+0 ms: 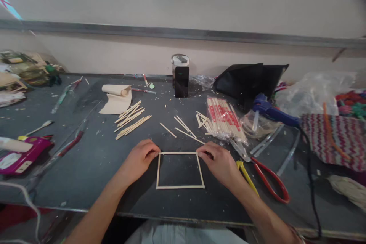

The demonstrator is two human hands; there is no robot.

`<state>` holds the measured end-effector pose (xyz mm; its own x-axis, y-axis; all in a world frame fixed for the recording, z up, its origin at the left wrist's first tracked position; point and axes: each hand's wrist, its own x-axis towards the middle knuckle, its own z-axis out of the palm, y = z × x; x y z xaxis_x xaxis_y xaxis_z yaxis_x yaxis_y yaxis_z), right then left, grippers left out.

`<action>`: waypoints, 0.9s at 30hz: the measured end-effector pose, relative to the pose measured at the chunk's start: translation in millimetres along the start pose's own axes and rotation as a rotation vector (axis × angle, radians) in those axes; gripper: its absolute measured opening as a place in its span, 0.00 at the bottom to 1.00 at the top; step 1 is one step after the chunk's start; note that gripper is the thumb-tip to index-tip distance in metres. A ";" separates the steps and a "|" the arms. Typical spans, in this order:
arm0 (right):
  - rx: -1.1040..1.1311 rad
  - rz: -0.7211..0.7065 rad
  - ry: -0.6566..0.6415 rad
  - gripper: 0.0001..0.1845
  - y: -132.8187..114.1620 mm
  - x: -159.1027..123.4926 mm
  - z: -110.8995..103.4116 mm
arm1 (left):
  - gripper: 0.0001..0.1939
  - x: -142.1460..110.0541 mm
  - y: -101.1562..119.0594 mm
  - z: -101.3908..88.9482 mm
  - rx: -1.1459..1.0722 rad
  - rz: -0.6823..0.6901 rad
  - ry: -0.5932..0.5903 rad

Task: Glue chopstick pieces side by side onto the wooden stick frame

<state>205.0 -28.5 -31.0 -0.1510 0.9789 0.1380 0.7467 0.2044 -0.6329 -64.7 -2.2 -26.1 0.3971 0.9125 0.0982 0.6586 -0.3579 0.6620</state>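
Observation:
A rectangular frame of thin wooden sticks (180, 187) lies flat on the dark table near its front edge. At the frame's upper left corner, my left hand (140, 160) pinches the stick between thumb and fingers. The upper right corner is held the same way by my right hand (219, 162). Just beyond the frame lie a few loose sticks (185, 126), some close to my right hand. Two small bundles of longer sticks (133, 122) rest beyond my left hand. Fingertips partly cover the two held corners.
A plastic pack of sticks (224, 118), red-handled scissors (274, 183) and a blue glue gun (274, 112) with a black cord lie to the right. A phone (182, 82) stands upright at the back. A rolled cloth (117, 97) and a magenta power strip (25, 156) are leftward.

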 end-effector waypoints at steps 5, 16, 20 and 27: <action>-0.006 0.002 0.000 0.09 1.6 0.5 1.0 | 0.08 -1.3 -1.1 1.8 0.020 -0.021 0.019; -0.044 -0.002 -0.011 0.10 1.5 -0.1 1.4 | 0.08 -2.0 4.5 6.4 0.164 0.033 0.048; -0.042 -0.011 -0.005 0.10 1.8 0.5 1.7 | 0.07 -3.3 4.9 8.5 0.228 0.035 0.071; -0.038 -0.021 -0.003 0.10 2.5 0.1 2.1 | 0.05 -4.7 -4.1 2.1 0.397 -0.146 0.197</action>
<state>205.5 -27.9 -34.2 -0.1684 0.9745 0.1485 0.7674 0.2242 -0.6008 -67.9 -5.5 -30.9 0.1780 0.9656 0.1898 0.9074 -0.2356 0.3480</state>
